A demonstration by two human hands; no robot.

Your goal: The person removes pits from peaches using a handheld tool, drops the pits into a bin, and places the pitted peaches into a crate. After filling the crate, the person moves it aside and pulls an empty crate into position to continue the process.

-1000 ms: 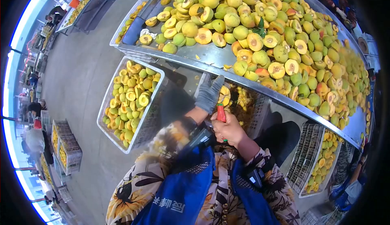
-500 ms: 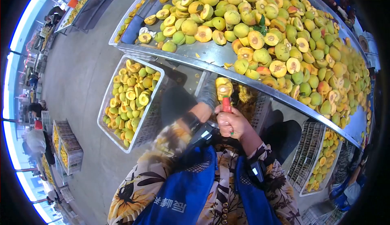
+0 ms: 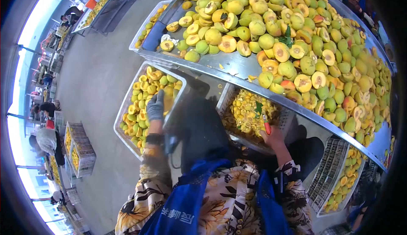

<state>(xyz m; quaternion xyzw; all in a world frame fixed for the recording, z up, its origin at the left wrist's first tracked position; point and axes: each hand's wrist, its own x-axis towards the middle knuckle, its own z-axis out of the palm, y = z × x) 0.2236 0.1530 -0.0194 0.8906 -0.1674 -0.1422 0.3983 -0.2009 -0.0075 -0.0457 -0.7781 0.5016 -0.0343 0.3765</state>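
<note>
My left hand (image 3: 155, 107), in a grey glove, is over the white crate of peach halves (image 3: 136, 120). Its fingers are stretched out, and a blurred yellow patch shows beside them. My right hand (image 3: 275, 138) is closed round the red handle of a pitting tool (image 3: 267, 127), whose metal end points away from me. The tool is above a crate of peach pits and scraps (image 3: 250, 113), where a green leaf (image 3: 258, 107) lies. Beyond both hands, a heap of cut peaches (image 3: 296, 48) covers much of the metal table (image 3: 237, 65).
The table's raised metal edge (image 3: 305, 114) runs diagonally in front of me. Another crate of peach halves (image 3: 339, 188) stands at the right, beside my knee. Further left are stacked crates (image 3: 82, 150) on the floor, and people work along other tables (image 3: 95, 12).
My left hand has moved left from the peach at the tool to the crate of halves, and no longer holds that peach. My right hand has moved right and lower with the tool.
</note>
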